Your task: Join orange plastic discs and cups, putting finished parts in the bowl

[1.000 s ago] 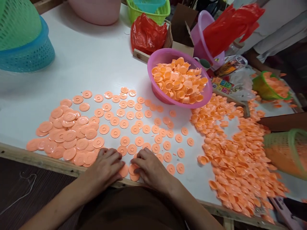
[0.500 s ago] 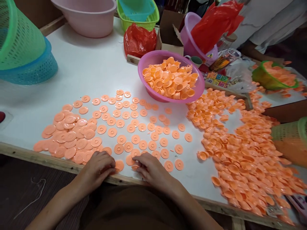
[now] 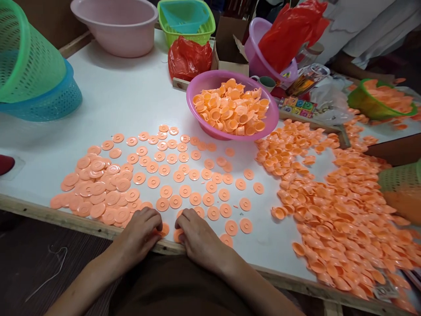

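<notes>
Small round orange plastic saucers (image 3: pixel 165 170), each with a raised ring in the middle, lie spread over the white table. More overlap in a pile (image 3: pixel 98 188) on the left. Near the front edge, my left hand (image 3: pixel 143 228) has curled fingers and a thumb at the rim of one saucer (image 3: pixel 164 229). Facing it, a short gap away, my right hand (image 3: pixel 197 232) bends its fingers over another saucer (image 3: pixel 178 235), partly hidden by them. Both hands rest low against the table, and their palms are out of sight.
A pink bowl (image 3: pixel 194 112) holds many small orange cups (image 3: pixel 230 103). Loose orange cup-like pieces (image 3: pixel 342 219) cover the right side. Green and blue baskets (image 3: pixel 42 96) stand at left, a pale pink basin (image 3: pixel 131 39) behind. Another person's arm (image 3: pixel 358 68) is near a green basket (image 3: pixel 371 107).
My right hand has shifted left, closer to my left hand, with its fingers now curled over a saucer. A saucer to its right has come into sight. My left hand has barely moved.
</notes>
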The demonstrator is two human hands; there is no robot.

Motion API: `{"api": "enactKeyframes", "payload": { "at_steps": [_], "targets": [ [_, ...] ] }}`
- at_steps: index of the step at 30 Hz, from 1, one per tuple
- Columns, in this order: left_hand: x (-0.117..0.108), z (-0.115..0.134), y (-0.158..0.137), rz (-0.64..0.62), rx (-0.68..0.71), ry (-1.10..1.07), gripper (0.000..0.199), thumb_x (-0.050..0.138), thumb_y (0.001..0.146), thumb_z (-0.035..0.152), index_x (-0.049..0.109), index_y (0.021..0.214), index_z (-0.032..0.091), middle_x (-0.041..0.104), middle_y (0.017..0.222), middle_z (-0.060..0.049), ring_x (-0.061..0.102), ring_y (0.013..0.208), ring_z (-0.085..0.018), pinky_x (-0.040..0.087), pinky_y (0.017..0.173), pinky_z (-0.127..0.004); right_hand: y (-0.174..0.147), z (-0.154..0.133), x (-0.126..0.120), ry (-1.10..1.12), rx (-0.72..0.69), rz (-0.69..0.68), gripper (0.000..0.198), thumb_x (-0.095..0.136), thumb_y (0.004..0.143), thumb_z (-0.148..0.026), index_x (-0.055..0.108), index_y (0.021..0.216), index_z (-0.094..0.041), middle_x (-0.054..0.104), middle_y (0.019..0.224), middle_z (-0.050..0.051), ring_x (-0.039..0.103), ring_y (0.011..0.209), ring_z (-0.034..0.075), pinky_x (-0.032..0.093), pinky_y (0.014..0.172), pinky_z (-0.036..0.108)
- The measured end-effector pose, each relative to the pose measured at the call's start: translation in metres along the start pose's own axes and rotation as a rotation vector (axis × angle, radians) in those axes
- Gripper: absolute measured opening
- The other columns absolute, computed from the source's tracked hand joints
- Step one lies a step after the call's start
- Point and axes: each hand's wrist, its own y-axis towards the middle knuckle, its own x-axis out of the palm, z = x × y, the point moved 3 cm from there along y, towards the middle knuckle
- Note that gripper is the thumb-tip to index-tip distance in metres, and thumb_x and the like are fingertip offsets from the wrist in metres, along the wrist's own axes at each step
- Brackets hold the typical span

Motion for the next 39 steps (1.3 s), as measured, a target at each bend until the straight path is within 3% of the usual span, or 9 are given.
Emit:
{"api": "enactKeyframes", "payload": {
  "at_steps": [5,11,14,19,23,26,31,35,39],
  "targets": [
    [0.005,0.001,-0.002,0.044,0.047,-0.071,0.017,0.044,0.094,0.011,0.049,0.081,0.02,0.055,0.088,-0.001,0.053,0.078,-0.014,0.042,0.067,-0.025,-0.009,0.001,-0.001,0.146,-0.002,0.096,0.021,0.052,0.084,-0.002,0.053,0.093,-0.021,0.06,0.089,0.001,0.051,0.082,0.016,0.042,0.07,0.028],
    [0.002,-0.001,-0.007,0.086,0.261,0.229,0.022,0.043,0.095,0.011,0.057,0.081,0.019,0.063,0.102,-0.007,0.055,0.095,-0.019,0.044,0.079,-0.032,-0.023,0.01,-0.003,0.076,-0.294,0.168,0.029,0.044,0.082,0.006,0.058,0.087,-0.019,0.066,0.092,0.005,0.049,0.092,0.02,0.043,0.08,0.033],
    [-0.012,-0.003,-0.011,0.116,0.281,0.283,0.021,0.047,0.094,0.012,0.061,0.082,0.021,0.065,0.109,-0.007,0.055,0.105,-0.022,0.045,0.083,-0.034,-0.03,0.021,-0.006,0.058,-0.223,0.257,0.031,0.044,0.077,0.008,0.059,0.083,-0.018,0.065,0.089,0.006,0.047,0.09,0.021,0.043,0.076,0.033],
    [-0.027,0.001,-0.014,0.161,0.331,0.177,0.02,0.049,0.093,0.008,0.064,0.089,0.021,0.066,0.089,-0.004,0.058,0.084,-0.016,0.044,0.072,-0.029,-0.026,0.017,-0.007,-0.017,-0.168,0.228,0.038,0.046,0.074,0.008,0.066,0.093,-0.018,0.059,0.091,0.007,0.044,0.086,0.02,0.041,0.072,0.032],
    [-0.019,0.015,-0.002,0.338,0.405,0.099,0.023,0.054,0.091,0.006,0.063,0.106,0.021,0.068,0.095,-0.005,0.059,0.09,-0.017,0.047,0.077,-0.029,-0.02,0.011,0.001,-0.077,-0.21,0.087,0.027,0.053,0.077,0.002,0.067,0.084,-0.02,0.055,0.086,0.005,0.042,0.083,0.019,0.039,0.071,0.032],
    [-0.002,0.021,0.015,0.435,0.415,0.2,0.025,0.056,0.091,0.008,0.064,0.11,0.021,0.069,0.103,-0.007,0.058,0.098,-0.02,0.046,0.083,-0.034,-0.024,0.014,0.003,-0.062,-0.199,0.084,0.028,0.052,0.078,0.003,0.067,0.082,-0.02,0.054,0.083,0.004,0.043,0.082,0.019,0.038,0.07,0.03],
    [0.018,0.02,0.029,0.352,0.388,0.399,0.021,0.056,0.091,0.013,0.067,0.108,0.02,0.069,0.113,-0.01,0.056,0.105,-0.026,0.043,0.085,-0.04,-0.044,0.031,-0.011,-0.017,-0.08,0.229,0.037,0.045,0.076,0.006,0.067,0.094,-0.018,0.057,0.089,0.006,0.046,0.085,0.02,0.041,0.071,0.031],
    [0.023,0.015,0.03,0.247,0.376,0.418,0.03,0.054,0.091,0.014,0.062,0.119,0.023,0.069,0.117,-0.009,0.056,0.107,-0.026,0.041,0.087,-0.04,-0.073,0.055,-0.03,0.0,0.076,0.449,0.042,0.042,0.076,0.007,0.067,0.096,-0.019,0.059,0.091,0.007,0.049,0.088,0.021,0.044,0.073,0.034],
    [0.026,0.015,0.039,0.292,0.412,0.442,0.026,0.059,0.088,0.021,0.064,0.113,0.027,0.07,0.115,-0.007,0.058,0.107,-0.028,0.04,0.085,-0.039,-0.11,0.078,-0.042,0.005,0.207,0.558,0.039,0.043,0.08,0.005,0.068,0.094,-0.021,0.06,0.089,0.006,0.052,0.088,0.021,0.047,0.074,0.034]
  ]
}}
